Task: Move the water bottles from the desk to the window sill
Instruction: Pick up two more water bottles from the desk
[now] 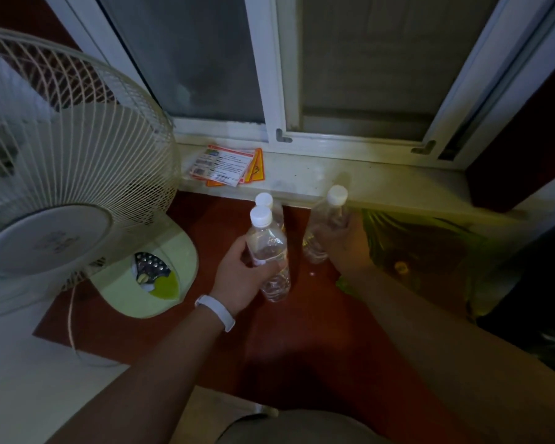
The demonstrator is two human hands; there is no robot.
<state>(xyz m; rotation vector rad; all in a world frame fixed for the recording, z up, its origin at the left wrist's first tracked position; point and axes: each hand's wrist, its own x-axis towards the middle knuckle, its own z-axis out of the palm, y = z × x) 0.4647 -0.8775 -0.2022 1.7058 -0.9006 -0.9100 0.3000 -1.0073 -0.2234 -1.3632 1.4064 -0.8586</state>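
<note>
Three clear water bottles with white caps are over the dark red desk [180,322]. My left hand [242,277] grips the nearest bottle [269,251] around its body. A second bottle [268,203] stands just behind it, mostly hidden, only its cap and shoulder showing. My right hand [343,248] is wrapped around the third bottle [332,213] to the right. The pale window sill [382,184] runs just beyond the bottles, below the white window frame.
A large white desk fan [68,174] with a green base [154,280] fills the left. Red and orange leaflets [228,168] lie on the sill's left part. A green plastic bag [417,251] sits on the desk at right.
</note>
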